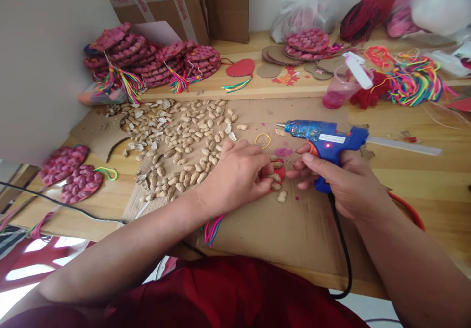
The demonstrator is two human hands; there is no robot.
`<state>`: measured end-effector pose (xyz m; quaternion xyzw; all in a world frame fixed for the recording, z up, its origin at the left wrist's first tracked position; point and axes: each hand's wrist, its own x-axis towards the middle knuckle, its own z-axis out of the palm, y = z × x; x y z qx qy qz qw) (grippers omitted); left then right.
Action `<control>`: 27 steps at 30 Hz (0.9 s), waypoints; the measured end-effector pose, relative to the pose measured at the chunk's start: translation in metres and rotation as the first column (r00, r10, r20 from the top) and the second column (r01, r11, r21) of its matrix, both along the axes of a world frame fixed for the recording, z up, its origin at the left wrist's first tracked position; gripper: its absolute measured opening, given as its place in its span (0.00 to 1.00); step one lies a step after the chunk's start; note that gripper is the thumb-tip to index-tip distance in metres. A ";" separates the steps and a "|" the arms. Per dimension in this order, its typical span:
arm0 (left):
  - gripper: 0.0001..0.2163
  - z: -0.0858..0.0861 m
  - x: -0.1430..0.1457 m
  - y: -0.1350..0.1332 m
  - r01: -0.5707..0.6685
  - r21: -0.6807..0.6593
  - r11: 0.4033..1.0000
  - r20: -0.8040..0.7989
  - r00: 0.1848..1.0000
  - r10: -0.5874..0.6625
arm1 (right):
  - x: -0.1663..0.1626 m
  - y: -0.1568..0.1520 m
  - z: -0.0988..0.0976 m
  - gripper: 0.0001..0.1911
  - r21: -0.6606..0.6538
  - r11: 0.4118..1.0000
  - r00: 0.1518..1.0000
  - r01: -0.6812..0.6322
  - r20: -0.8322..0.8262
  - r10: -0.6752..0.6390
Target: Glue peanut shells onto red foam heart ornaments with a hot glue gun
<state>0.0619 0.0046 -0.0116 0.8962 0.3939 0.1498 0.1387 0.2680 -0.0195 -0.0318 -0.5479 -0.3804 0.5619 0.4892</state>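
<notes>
My right hand is wrapped round the grip of a blue hot glue gun, whose nozzle points left and whose small red light is lit. A clear glue stick juts from its back. My left hand is curled, fingertips down, over a red disc on the cardboard. Peanuts lie on the disc beside those fingertips. What the fingers pinch is hidden. One loose peanut lies just below the disc, and pink and blue tassel strands show below my left wrist.
Many unshelled peanuts spread over the cardboard at left. Pink peanut-covered discs are stacked on the back ledge. A cup of pink liquid and colourful tassels stand back right. The gun's black cord hangs over the front edge.
</notes>
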 end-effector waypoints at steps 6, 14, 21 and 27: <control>0.04 -0.005 0.012 0.005 -0.042 0.030 0.999 -0.052 0.998 0.043 | 0.002 0.002 0.001 0.14 -0.003 1.000 1.000 0.017 0.026 -0.017; 0.04 -0.005 0.011 0.006 -0.027 0.009 1.000 -0.064 0.998 0.028 | -0.001 0.002 0.001 0.13 -0.051 0.998 1.000 0.021 0.022 -0.020; 0.06 0.006 -0.008 0.004 -0.047 -0.006 0.999 -0.015 0.999 0.047 | -0.001 0.002 0.002 0.12 -0.057 0.998 0.999 0.027 0.032 -0.025; 0.04 0.000 -0.009 -0.012 0.008 -0.009 1.000 -0.003 1.000 -0.008 | -0.002 0.004 0.001 0.11 -0.070 0.997 0.998 0.041 0.046 -0.038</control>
